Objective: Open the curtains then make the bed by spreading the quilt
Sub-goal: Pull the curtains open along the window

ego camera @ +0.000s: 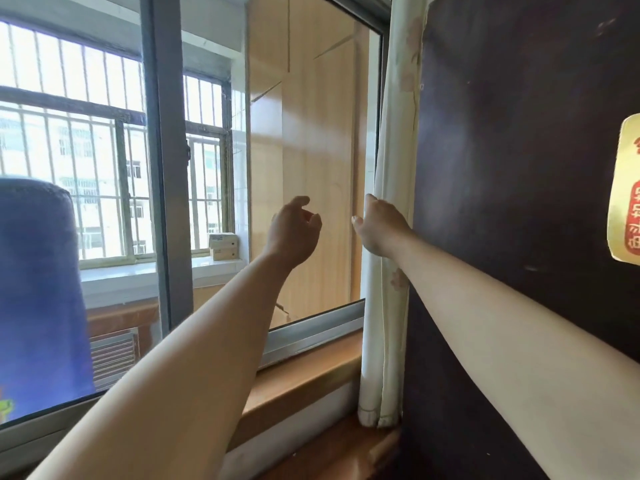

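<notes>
A cream curtain (391, 161) with faint pink flowers hangs bunched into a narrow column at the window's right edge, beside a dark cabinet side. My right hand (381, 225) grips the curtain's left edge at mid height, fingers curled round the fabric. My left hand (294, 230) is raised in front of the window pane a little to the left, fingers loosely curled and holding nothing. The bed and quilt are out of view.
A dark brown cabinet side (519, 168) with a gold and red sticker (627, 192) stands at the right. The wooden sill (304, 372) runs below the window. A blue cloth (38, 292) hangs behind the glass at left. Small boxes (224, 244) sit on the outer ledge.
</notes>
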Tool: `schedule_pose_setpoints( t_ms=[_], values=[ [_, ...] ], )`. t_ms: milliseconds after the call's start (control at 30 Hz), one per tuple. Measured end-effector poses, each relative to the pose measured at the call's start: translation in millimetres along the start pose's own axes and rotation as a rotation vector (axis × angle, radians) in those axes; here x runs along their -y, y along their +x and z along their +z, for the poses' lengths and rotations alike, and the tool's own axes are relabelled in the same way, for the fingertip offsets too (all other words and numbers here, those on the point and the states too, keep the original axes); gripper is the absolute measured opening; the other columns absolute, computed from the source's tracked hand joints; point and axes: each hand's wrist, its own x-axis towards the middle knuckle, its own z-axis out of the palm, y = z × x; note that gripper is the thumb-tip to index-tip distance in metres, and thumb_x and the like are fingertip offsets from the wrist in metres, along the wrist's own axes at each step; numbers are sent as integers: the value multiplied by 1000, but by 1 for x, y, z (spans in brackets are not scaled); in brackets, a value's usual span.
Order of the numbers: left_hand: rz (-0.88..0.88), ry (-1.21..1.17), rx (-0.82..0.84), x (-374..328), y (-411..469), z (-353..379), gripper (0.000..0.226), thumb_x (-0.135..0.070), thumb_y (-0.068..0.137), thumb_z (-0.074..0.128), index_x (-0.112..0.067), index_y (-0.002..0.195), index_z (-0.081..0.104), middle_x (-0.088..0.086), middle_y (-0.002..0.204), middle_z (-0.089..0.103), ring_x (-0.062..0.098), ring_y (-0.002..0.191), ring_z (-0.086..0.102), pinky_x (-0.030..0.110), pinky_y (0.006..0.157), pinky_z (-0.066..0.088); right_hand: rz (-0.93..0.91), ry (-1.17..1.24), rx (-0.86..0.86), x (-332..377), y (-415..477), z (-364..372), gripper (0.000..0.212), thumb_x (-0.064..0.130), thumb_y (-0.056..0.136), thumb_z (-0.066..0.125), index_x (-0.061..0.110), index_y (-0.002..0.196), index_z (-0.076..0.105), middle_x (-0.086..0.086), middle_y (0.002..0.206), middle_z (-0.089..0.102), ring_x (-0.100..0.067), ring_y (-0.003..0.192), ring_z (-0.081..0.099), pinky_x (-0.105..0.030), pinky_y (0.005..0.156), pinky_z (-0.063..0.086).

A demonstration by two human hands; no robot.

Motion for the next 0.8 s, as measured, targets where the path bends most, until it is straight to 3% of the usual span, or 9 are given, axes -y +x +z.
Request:
schedule_pose_setpoints(
  t_ms=[167,267,367,500,600,700,800],
  values=[
    [-4,-35,-17,1,-21,-25,41,-19,95,52,-12,135,49,1,106,65,18,95,61,29,87,47,-2,76,-21,10,-21,-6,14,25,99,43,12,98,40,-13,102,54,-29,92,51,-29,74,34],
    [-17,-57,-23,5,-32,-37,39,-20,95,53,-15,134,51,-2,105,64,11,91,57,24,82,43,12,118,-41,13,-36,-11,15,26,99,44,11,100,43,-13,113,58,-31,103,55,-27,75,35],
    [-22,-65,-34,8,-45,-49,34,-22,95,53,-17,128,56,-3,100,65,11,89,59,23,77,41,33,130,-56,19,-55,-15,15,27,99,44,12,101,44,-15,120,59,-28,93,52,-27,75,34],
    [-8,-122,-7,9,-67,-62,30,-22,94,53,-18,123,60,0,98,69,12,90,63,16,66,42,74,178,-32,32,-91,-20,39,26,100,42,2,130,44,-12,126,58,-29,111,55,-34,89,44],
    [-5,-178,25,9,-85,-71,29,-21,93,54,-18,121,62,1,97,70,13,88,64,21,70,45,110,205,-43,43,-120,-24,39,24,100,42,-1,130,43,-15,125,58,-29,111,56,-40,93,47],
    [-2,-236,87,5,-108,-78,29,-20,93,53,-17,120,62,2,98,70,14,88,65,27,76,51,153,227,-55,51,-151,-31,46,26,100,43,3,140,38,-11,135,53,-25,122,51,-33,98,41],
    [3,-285,167,-1,-133,-82,29,-21,93,53,-19,121,61,-2,98,70,11,84,64,22,73,50,191,258,-109,56,-186,-39,48,25,99,46,8,143,38,-7,134,55,-20,121,53,-24,95,39]
  ],
)
